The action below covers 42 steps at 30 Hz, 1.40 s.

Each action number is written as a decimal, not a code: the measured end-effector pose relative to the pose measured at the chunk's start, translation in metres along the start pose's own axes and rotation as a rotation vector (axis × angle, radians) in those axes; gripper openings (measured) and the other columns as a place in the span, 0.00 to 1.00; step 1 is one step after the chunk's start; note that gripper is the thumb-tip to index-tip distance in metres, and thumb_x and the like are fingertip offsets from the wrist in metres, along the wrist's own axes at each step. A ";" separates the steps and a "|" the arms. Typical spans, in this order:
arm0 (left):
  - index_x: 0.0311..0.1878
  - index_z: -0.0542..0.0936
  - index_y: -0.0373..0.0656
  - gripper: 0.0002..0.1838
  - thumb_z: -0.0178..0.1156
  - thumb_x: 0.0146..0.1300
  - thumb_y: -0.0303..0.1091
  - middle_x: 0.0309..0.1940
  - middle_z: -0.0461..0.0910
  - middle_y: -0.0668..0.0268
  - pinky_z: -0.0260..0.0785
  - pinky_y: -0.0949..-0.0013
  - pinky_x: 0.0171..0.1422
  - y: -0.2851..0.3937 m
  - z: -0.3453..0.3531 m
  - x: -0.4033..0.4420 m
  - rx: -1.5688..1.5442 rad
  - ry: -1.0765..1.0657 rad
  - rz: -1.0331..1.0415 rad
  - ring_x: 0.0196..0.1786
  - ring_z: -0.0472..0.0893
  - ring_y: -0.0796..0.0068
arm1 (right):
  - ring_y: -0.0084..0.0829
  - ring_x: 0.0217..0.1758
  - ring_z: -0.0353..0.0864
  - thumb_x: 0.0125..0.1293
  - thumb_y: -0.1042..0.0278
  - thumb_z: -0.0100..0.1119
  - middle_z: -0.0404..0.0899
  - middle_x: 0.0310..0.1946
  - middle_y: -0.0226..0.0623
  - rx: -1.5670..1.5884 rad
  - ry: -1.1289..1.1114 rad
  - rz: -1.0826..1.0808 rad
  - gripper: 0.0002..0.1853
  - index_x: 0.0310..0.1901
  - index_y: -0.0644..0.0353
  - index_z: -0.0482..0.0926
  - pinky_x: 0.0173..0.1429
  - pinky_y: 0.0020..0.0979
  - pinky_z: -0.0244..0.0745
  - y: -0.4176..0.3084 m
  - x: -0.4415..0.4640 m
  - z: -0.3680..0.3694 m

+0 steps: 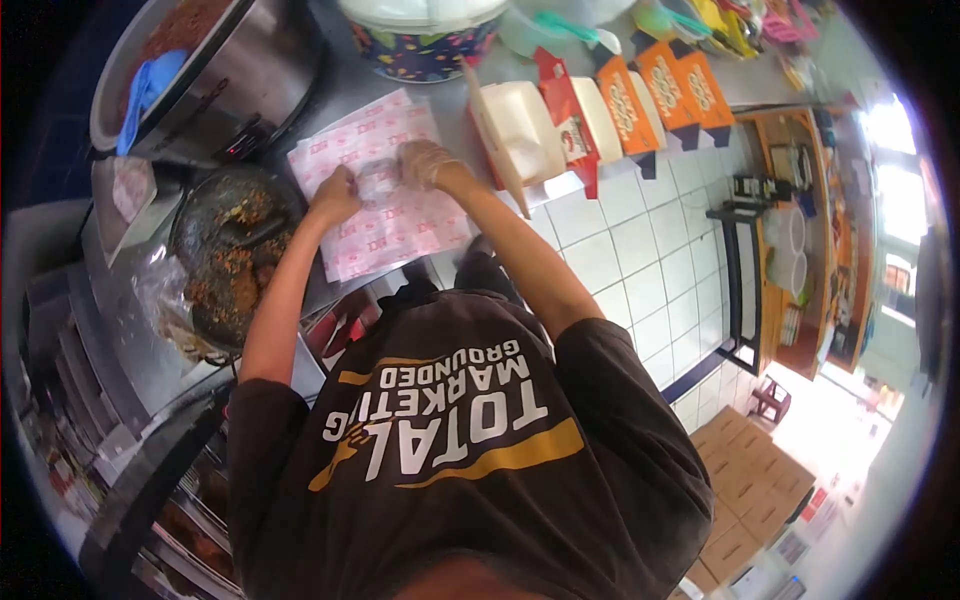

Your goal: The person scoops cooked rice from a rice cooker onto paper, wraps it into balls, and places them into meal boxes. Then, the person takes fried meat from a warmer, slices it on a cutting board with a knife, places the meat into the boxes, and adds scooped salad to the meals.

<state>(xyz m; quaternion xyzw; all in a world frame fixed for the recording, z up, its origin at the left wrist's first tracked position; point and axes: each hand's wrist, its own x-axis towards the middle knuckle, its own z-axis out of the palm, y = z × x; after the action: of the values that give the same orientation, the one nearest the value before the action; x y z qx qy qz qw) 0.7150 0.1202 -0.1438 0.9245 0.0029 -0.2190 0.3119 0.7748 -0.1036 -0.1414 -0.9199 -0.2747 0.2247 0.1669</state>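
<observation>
White wrapping paper (385,235) with pink print lies in overlapping sheets on the metal counter. My left hand (338,195) is bare, its fingers closed in a pinch at the paper's left part. Across from it, my right hand (428,165) wears a clear plastic glove, with its fingers curled down onto the paper. Between the two hands is a pale, shiny patch that I cannot make out. Left of the paper, a dark stone mortar (225,300) holds reddish-brown ground seasoning and pieces of food.
A large steel pot (235,95) with a blue glove (150,95) on its rim stands back left. A patterned tub (425,45) is behind the paper. To the right are an open food box (520,130) and several orange boxes (665,90). Cardboard cartons (745,485) stand far right.
</observation>
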 end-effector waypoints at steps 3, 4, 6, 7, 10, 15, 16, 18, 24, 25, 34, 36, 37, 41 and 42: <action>0.52 0.76 0.38 0.20 0.64 0.53 0.23 0.40 0.82 0.53 0.74 0.57 0.50 -0.021 0.006 -0.004 -0.143 -0.021 0.086 0.47 0.84 0.53 | 0.53 0.41 0.86 0.53 0.66 0.62 0.85 0.36 0.53 0.082 0.027 -0.063 0.12 0.38 0.59 0.87 0.49 0.47 0.80 0.017 0.008 0.020; 0.53 0.76 0.38 0.21 0.63 0.54 0.21 0.41 0.81 0.55 0.74 0.59 0.50 -0.016 0.004 -0.006 -0.228 -0.016 0.173 0.46 0.83 0.56 | 0.53 0.41 0.86 0.53 0.66 0.62 0.85 0.36 0.53 0.085 0.037 -0.056 0.12 0.38 0.59 0.87 0.49 0.47 0.80 0.015 0.004 0.015; 0.60 0.74 0.39 0.26 0.59 0.55 0.17 0.47 0.81 0.58 0.73 0.64 0.50 0.000 -0.004 -0.032 -0.133 0.266 0.371 0.45 0.82 0.63 | 0.50 0.44 0.86 0.57 0.67 0.60 0.86 0.40 0.49 0.189 0.212 -0.161 0.13 0.44 0.58 0.85 0.51 0.45 0.80 0.004 -0.022 0.007; 0.62 0.73 0.38 0.28 0.57 0.55 0.16 0.49 0.81 0.59 0.74 0.65 0.49 0.008 -0.011 -0.043 -0.332 0.261 0.311 0.45 0.81 0.66 | 0.48 0.45 0.85 0.58 0.69 0.61 0.85 0.42 0.46 0.366 0.279 -0.258 0.15 0.47 0.59 0.83 0.52 0.45 0.80 0.000 -0.037 -0.008; 0.66 0.71 0.36 0.32 0.56 0.54 0.13 0.54 0.80 0.61 0.75 0.72 0.43 0.095 -0.058 -0.114 -0.699 0.092 -0.068 0.46 0.80 0.76 | 0.43 0.46 0.84 0.60 0.74 0.63 0.84 0.46 0.40 0.750 0.502 -0.616 0.20 0.56 0.60 0.79 0.54 0.42 0.79 -0.016 -0.100 -0.088; 0.62 0.74 0.33 0.23 0.54 0.63 0.14 0.36 0.84 0.66 0.64 0.80 0.22 0.215 -0.011 -0.153 -1.043 0.307 0.112 0.22 0.76 0.86 | 0.52 0.53 0.82 0.67 0.66 0.61 0.83 0.48 0.49 1.081 0.465 -0.466 0.18 0.57 0.61 0.79 0.61 0.46 0.75 0.016 -0.198 -0.177; 0.62 0.74 0.33 0.23 0.54 0.63 0.14 0.36 0.84 0.66 0.64 0.80 0.22 0.255 0.001 -0.146 -1.042 0.310 0.121 0.22 0.76 0.86 | 0.52 0.53 0.82 0.67 0.66 0.61 0.83 0.48 0.49 1.075 0.469 -0.473 0.18 0.57 0.61 0.79 0.61 0.46 0.75 0.034 -0.214 -0.188; 0.60 0.75 0.32 0.19 0.58 0.65 0.18 0.29 0.83 0.67 0.63 0.78 0.19 0.337 0.025 -0.134 -0.939 0.505 -0.002 0.17 0.73 0.85 | 0.56 0.54 0.80 0.70 0.61 0.60 0.81 0.50 0.54 1.081 0.601 -0.426 0.20 0.59 0.63 0.78 0.62 0.48 0.73 0.069 -0.246 -0.203; 0.50 0.77 0.35 0.22 0.76 0.55 0.25 0.31 0.84 0.64 0.74 0.72 0.30 0.431 0.068 -0.094 -0.824 0.513 0.229 0.26 0.82 0.75 | 0.36 0.62 0.76 0.74 0.57 0.58 0.76 0.58 0.49 1.202 0.418 -0.148 0.30 0.69 0.70 0.64 0.67 0.38 0.71 0.144 -0.323 -0.241; 0.49 0.78 0.36 0.25 0.79 0.51 0.31 0.31 0.84 0.61 0.75 0.68 0.32 0.440 0.058 -0.083 -0.368 0.529 0.580 0.27 0.83 0.68 | 0.34 0.61 0.77 0.75 0.56 0.59 0.76 0.57 0.48 1.398 0.357 -0.161 0.30 0.68 0.69 0.64 0.67 0.37 0.71 0.156 -0.337 -0.249; 0.54 0.73 0.39 0.36 0.80 0.47 0.46 0.42 0.81 0.54 0.76 0.58 0.39 0.532 0.059 0.017 0.332 0.404 0.974 0.36 0.84 0.52 | 0.28 0.60 0.77 0.69 0.62 0.68 0.78 0.55 0.38 1.333 0.278 -0.180 0.29 0.67 0.61 0.69 0.65 0.35 0.74 0.243 -0.394 -0.299; 0.55 0.73 0.38 0.34 0.79 0.50 0.43 0.42 0.80 0.55 0.76 0.57 0.39 0.565 0.068 0.017 0.292 0.415 0.850 0.36 0.84 0.52 | 0.30 0.58 0.79 0.67 0.63 0.69 0.79 0.56 0.37 1.251 0.398 -0.132 0.27 0.64 0.58 0.73 0.62 0.35 0.78 0.277 -0.389 -0.307; 0.57 0.73 0.38 0.32 0.77 0.52 0.40 0.42 0.80 0.56 0.76 0.56 0.40 0.570 0.069 0.016 0.255 0.421 0.740 0.37 0.83 0.53 | 0.29 0.57 0.80 0.66 0.63 0.70 0.80 0.55 0.38 1.280 0.440 -0.064 0.26 0.63 0.57 0.73 0.60 0.35 0.79 0.292 -0.384 -0.317; 0.58 0.74 0.38 0.29 0.75 0.55 0.31 0.36 0.78 0.57 0.75 0.60 0.35 0.525 0.084 -0.005 0.070 0.559 0.653 0.30 0.81 0.60 | 0.35 0.54 0.84 0.64 0.60 0.70 0.83 0.53 0.45 0.408 0.505 0.210 0.26 0.61 0.59 0.75 0.56 0.37 0.80 0.348 -0.337 -0.364; 0.58 0.74 0.38 0.27 0.74 0.57 0.30 0.32 0.76 0.60 0.71 0.63 0.32 0.507 0.086 -0.019 0.011 0.594 0.533 0.26 0.77 0.65 | 0.39 0.54 0.85 0.63 0.58 0.70 0.84 0.52 0.47 0.194 0.445 0.303 0.26 0.60 0.59 0.76 0.56 0.39 0.80 0.353 -0.323 -0.369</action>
<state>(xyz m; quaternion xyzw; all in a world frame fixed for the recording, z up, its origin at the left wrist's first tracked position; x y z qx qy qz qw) 0.7356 -0.3356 0.0950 0.9176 -0.1482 0.1465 0.3385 0.8719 -0.6390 0.1216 -0.9569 -0.0680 0.0647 0.2748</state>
